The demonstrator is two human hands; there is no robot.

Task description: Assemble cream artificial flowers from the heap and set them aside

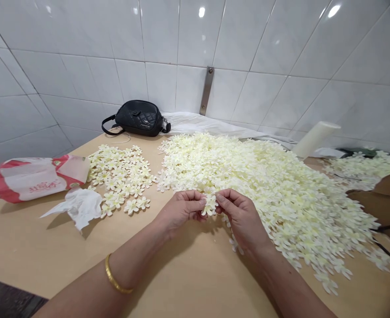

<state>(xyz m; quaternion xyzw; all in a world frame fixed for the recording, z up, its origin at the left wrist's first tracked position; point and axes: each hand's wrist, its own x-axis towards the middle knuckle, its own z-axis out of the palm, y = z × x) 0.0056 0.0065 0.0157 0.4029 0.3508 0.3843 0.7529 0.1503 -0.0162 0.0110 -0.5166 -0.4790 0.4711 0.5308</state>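
Between my two hands is a pale yellow-white artificial flower [209,205], held just above the table in front of the big heap. My left hand [185,208] pinches its left side between thumb and fingers. On the other side, the thumb and forefinger of my right hand [240,216] close at the flower's petal edge. Whether a second small piece sits in the right fingertips is hidden. A large heap of loose artificial flowers [264,172] lies behind and right of my hands. Farther left, a smaller spread of flowers [120,174] rests flat on the table.
A red and white tissue pack [38,179] and a crumpled tissue [77,206] lie on the wooden table [82,269] at left. A black bag [138,118] stands by the tiled wall. At right are a white roll [316,139] and a brown cardboard piece [388,205].
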